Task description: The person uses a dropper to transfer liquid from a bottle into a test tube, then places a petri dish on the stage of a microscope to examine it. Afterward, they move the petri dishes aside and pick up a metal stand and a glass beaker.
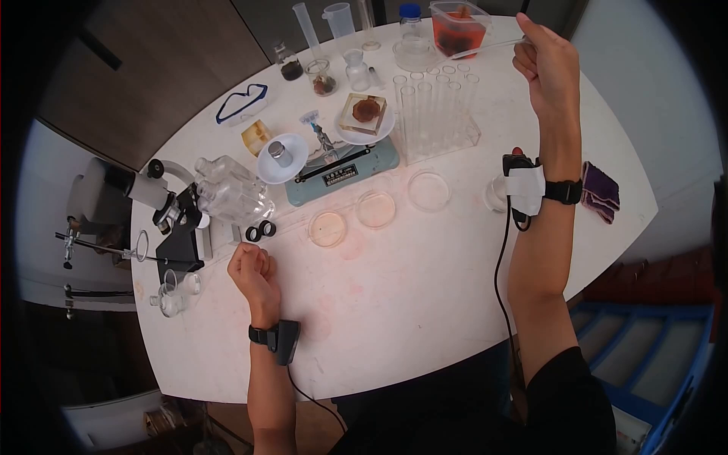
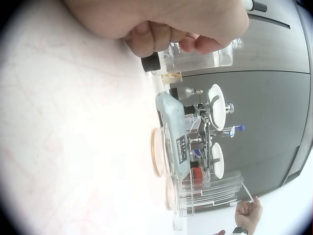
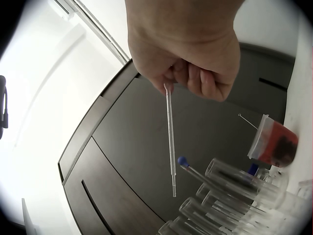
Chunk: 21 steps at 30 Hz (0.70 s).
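Observation:
My right hand [image 1: 550,68] is raised at the back right and pinches a translucent dropper pipette [image 3: 170,132] between thumb and fingers. The pipette's thin tip points down beside the test tubes [image 3: 220,178] in the right wrist view. Those tubes stand upright in a clear rack [image 1: 440,148]. Down at the front left, my left hand [image 1: 254,277] is curled into a fist at the tabletop, holding nothing. Just beyond it are two black rings [image 1: 260,230] and clear bottles [image 1: 231,188]. Three petri dishes [image 1: 327,229] lie in a slanting row to its right.
Behind the dishes stands a teal balance scale [image 1: 341,171] with a metal weight on one pan and a resin block [image 1: 362,114] on the other. A microscope [image 1: 178,205] is at left. Glassware and a tub of red liquid [image 1: 460,32] line the back; a purple cloth [image 1: 600,193] lies right.

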Motion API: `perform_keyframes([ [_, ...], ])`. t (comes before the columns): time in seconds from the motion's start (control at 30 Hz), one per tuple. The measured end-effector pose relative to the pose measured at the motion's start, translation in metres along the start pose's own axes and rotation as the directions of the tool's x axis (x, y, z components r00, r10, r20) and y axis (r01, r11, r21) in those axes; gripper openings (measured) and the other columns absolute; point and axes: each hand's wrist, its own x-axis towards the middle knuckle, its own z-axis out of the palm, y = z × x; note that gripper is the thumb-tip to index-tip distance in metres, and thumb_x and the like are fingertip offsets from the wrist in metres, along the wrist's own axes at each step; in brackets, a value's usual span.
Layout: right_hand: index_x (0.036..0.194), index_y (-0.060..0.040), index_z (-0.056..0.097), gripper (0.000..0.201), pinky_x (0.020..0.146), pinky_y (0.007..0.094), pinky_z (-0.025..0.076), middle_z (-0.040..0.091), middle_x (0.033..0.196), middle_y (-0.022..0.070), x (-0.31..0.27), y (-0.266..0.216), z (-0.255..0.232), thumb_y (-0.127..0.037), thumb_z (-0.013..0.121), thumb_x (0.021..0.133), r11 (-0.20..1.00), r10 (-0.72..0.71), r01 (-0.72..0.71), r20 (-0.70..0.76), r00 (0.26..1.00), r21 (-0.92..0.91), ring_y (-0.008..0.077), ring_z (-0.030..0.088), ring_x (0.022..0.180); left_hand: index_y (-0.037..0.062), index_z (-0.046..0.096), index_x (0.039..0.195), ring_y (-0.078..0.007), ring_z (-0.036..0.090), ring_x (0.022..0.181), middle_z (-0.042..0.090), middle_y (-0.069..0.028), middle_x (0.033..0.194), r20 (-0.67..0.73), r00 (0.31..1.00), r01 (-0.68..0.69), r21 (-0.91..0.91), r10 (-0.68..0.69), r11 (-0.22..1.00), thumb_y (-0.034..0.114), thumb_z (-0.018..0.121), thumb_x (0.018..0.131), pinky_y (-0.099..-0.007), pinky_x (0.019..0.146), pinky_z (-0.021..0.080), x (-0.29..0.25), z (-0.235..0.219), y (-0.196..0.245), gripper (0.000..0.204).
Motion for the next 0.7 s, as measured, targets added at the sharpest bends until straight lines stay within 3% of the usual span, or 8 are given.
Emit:
perform_keyframes([
  [0.13, 0.061, -0.0142, 0.035, 0.043, 0.047, 0.0250, 0.019, 0.023, 0.056, -0.0063, 0.0013, 0.0017, -0.0007, -0.018, 0.066, 0.090, 1.000, -0.002, 0.002, 0.007, 1.000, 0.004, 0.0071, 0.022, 0.049, 0.0079, 0.041, 0.067, -0.0046, 0.019, 0.045, 0.028, 0.0053, 0.055, -0.026, 1.000, 0.008, 0.046, -0.007, 0.999, 0.002, 0.044, 0.089, -0.0240, 0.041, 0.016, -0.0015, 0.0052, 0.0026, 0.024],
  [0.7, 0.061, -0.0142, 0.037, 0.042, 0.046, 0.0246, 0.020, 0.024, 0.056, -0.0067, 0.0023, 0.0024, -0.0012, -0.019, 0.068, 0.089, 1.000, 0.000, 0.000, 0.013, 1.000, 0.008, 0.0066, 0.023, 0.049, 0.0075, 0.041, 0.065, -0.0046, 0.020, 0.045, 0.031, 0.0043, 0.057, -0.023, 1.000, 0.010, 0.026, -0.010, 1.000, 0.001, 0.044, 0.089, -0.0241, 0.041, 0.015, -0.0006, 0.0036, 0.0018, 0.025],
])
